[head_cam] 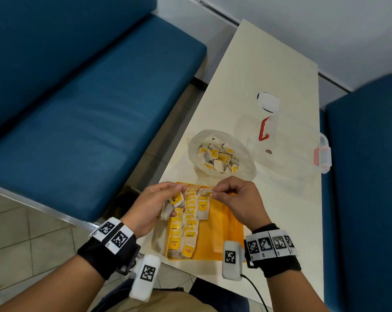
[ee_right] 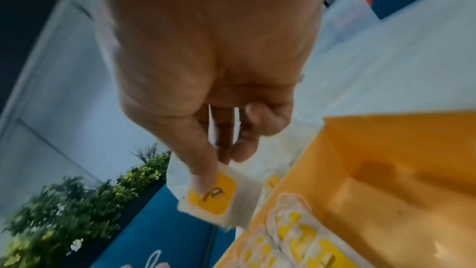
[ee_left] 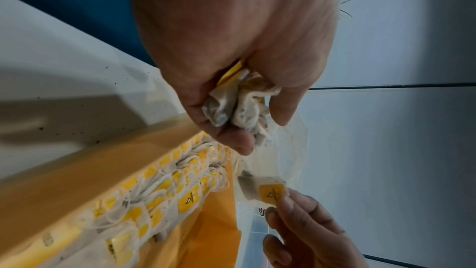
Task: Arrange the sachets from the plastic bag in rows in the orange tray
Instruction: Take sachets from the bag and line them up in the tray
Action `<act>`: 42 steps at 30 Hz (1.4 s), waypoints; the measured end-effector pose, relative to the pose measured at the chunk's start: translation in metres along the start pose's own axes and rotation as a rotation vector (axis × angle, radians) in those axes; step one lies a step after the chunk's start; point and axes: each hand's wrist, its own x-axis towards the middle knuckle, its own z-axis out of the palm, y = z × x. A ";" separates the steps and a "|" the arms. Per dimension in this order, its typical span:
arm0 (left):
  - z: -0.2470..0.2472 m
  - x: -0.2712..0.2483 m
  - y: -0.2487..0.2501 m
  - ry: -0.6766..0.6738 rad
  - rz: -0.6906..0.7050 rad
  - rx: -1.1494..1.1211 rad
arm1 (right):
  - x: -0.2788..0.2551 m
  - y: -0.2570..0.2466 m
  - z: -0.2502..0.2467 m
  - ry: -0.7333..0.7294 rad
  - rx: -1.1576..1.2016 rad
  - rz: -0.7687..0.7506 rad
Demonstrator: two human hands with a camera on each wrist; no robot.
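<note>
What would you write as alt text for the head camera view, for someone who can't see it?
Over an orange tray partly filled with rows of sachets, the left hand grips a bunch of sachets while the right hand pinches a single sachet. Beyond it, a plastic bag of sachets sits on a white table.

A café or canteen booth, by the look of it: two padded blue bench seats (head_cam: 96, 113) flank a narrow cream laminate table (head_cam: 258, 75), over a beige tiled floor (head_cam: 21, 233).
</note>
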 end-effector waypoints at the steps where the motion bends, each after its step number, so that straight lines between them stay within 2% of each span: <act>1: -0.001 0.000 0.000 -0.003 -0.004 0.002 | -0.001 0.001 0.000 -0.007 -0.001 0.001; 6: -0.001 0.002 0.000 -0.013 -0.010 -0.014 | -0.006 0.004 0.000 -0.028 0.102 0.105; 13: -0.001 0.002 0.001 -0.021 0.001 -0.013 | -0.010 0.034 0.010 -0.142 -0.045 0.286; 19: -0.001 0.000 0.000 -0.013 -0.001 -0.009 | -0.012 0.048 0.021 -0.271 -0.036 0.423; 24: -0.001 0.000 -0.001 -0.008 -0.008 -0.003 | -0.010 0.053 0.032 -0.202 -0.023 0.503; 30: 0.000 0.000 -0.001 -0.004 -0.018 0.000 | -0.007 0.067 0.045 -0.103 -0.076 0.477; 42: 0.002 -0.001 0.002 0.018 -0.060 0.006 | 0.000 0.070 0.052 -0.015 -0.034 0.501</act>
